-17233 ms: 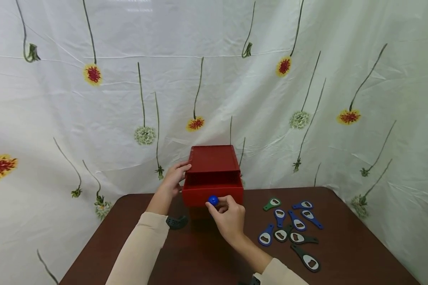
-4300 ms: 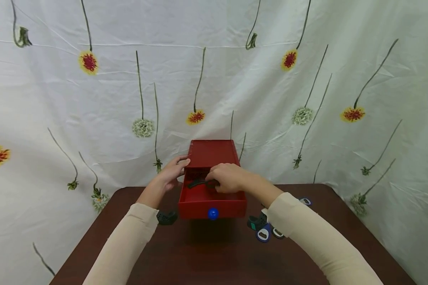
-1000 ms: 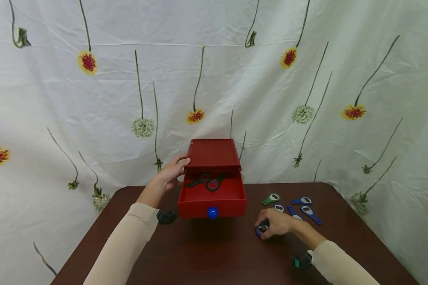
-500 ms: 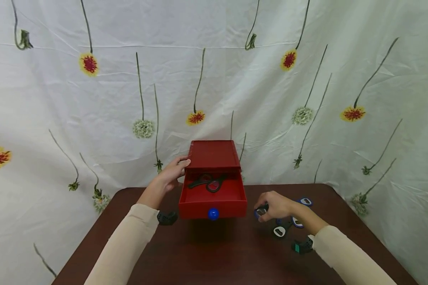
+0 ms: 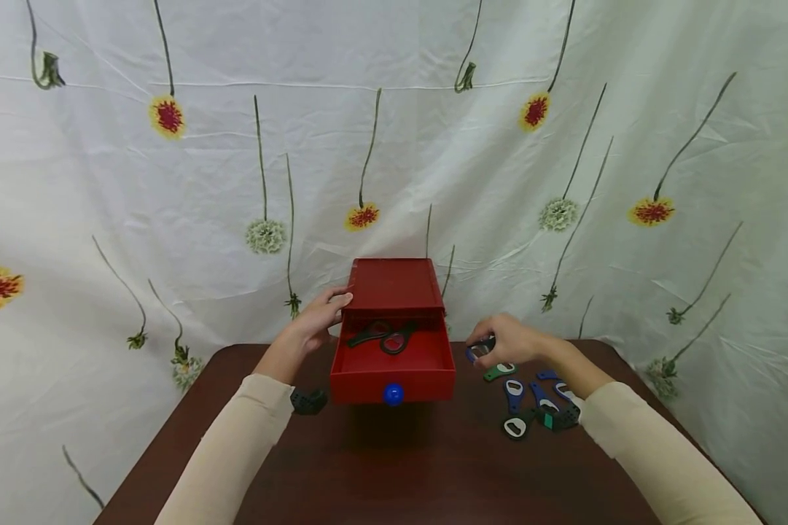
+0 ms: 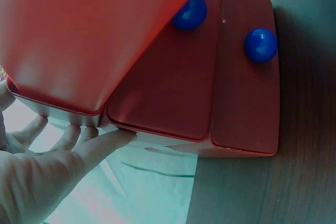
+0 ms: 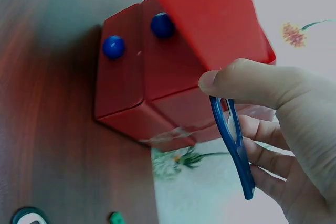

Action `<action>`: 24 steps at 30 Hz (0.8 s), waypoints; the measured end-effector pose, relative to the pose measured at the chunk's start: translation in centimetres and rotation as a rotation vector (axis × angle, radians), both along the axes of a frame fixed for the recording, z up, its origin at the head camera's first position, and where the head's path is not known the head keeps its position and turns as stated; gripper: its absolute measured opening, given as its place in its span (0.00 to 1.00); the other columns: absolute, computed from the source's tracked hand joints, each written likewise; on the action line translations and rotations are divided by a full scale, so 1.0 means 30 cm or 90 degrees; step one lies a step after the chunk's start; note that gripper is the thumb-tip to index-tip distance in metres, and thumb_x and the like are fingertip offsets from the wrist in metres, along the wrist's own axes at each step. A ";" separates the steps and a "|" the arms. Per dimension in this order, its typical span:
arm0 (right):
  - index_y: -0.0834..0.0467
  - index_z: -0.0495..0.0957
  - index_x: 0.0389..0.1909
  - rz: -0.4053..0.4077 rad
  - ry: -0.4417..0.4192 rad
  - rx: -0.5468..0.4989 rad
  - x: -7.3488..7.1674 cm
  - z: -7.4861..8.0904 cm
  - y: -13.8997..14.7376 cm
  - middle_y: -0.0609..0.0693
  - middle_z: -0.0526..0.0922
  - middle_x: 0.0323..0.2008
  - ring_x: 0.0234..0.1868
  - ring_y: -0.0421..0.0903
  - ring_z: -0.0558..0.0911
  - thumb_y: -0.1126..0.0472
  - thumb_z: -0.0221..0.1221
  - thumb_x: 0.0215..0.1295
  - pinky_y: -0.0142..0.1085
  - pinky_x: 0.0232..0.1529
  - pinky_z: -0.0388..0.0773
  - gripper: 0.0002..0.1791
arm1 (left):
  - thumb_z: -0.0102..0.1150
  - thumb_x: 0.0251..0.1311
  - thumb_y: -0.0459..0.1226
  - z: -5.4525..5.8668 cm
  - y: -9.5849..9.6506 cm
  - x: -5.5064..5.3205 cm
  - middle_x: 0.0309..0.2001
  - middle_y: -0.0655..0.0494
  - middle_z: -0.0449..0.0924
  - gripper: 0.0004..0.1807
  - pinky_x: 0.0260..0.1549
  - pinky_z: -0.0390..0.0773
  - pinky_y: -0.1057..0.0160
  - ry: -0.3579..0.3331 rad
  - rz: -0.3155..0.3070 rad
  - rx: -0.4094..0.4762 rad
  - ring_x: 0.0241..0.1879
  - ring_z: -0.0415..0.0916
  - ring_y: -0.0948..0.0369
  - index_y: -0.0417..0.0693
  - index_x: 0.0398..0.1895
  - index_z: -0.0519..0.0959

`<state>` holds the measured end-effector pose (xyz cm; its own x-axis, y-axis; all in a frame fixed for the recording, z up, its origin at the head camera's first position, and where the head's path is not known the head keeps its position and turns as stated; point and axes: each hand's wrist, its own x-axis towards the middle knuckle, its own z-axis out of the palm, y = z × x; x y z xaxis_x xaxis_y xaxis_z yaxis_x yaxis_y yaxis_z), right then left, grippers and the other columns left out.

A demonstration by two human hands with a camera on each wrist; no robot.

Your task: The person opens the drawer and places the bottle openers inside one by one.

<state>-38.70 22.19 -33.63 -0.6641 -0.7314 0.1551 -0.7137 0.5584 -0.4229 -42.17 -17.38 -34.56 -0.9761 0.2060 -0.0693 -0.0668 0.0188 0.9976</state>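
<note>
My right hand (image 5: pixel 508 343) pinches a blue bottle opener (image 7: pixel 236 153) between thumb and fingers, raised over the table just right of the red drawer cabinet (image 5: pixel 394 284). The cabinet's top drawer (image 5: pixel 394 384) is pulled out, its blue knob facing me. Two black bottle openers (image 5: pixel 369 335) lie inside it, toward the back. My left hand (image 5: pixel 315 321) rests against the cabinet's left side, thumb near the top edge. In the left wrist view its fingers (image 6: pixel 105 145) stretch along the side wall. Two lower drawers (image 6: pixel 168 87) with blue knobs are closed.
On the dark brown table (image 5: pixel 394 474), right of the cabinet, lie a green bottle opener (image 5: pixel 500 372), several blue ones (image 5: pixel 514 395) and a black one (image 5: pixel 515 427). My right forearm and wrist strap (image 5: pixel 558 418) overlap part of that group. A flowered cloth (image 5: pixel 394 146) hangs behind.
The top drawer has been pulled farther out, and two black openers have been put in it. My right hand has picked up a blue opener and lifted it; my left hand stays put.
</note>
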 end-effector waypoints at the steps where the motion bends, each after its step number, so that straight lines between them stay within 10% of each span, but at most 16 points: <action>1: 0.62 0.89 0.49 0.005 0.009 -0.003 -0.003 0.012 -0.003 0.52 0.86 0.45 0.43 0.52 0.82 0.58 0.73 0.56 0.40 0.40 0.80 0.19 | 0.49 0.81 0.49 0.001 0.002 -0.001 0.78 0.43 0.55 0.32 0.63 0.56 0.24 -0.001 0.000 0.001 0.77 0.51 0.42 0.53 0.81 0.55; 24: 0.58 0.88 0.54 0.074 0.038 0.029 0.014 0.237 -0.181 0.48 0.84 0.48 0.46 0.53 0.80 0.55 0.72 0.62 0.40 0.44 0.78 0.20 | 0.49 0.81 0.49 -0.002 0.000 -0.006 0.78 0.42 0.56 0.33 0.62 0.59 0.25 -0.005 0.000 -0.001 0.77 0.52 0.43 0.53 0.81 0.54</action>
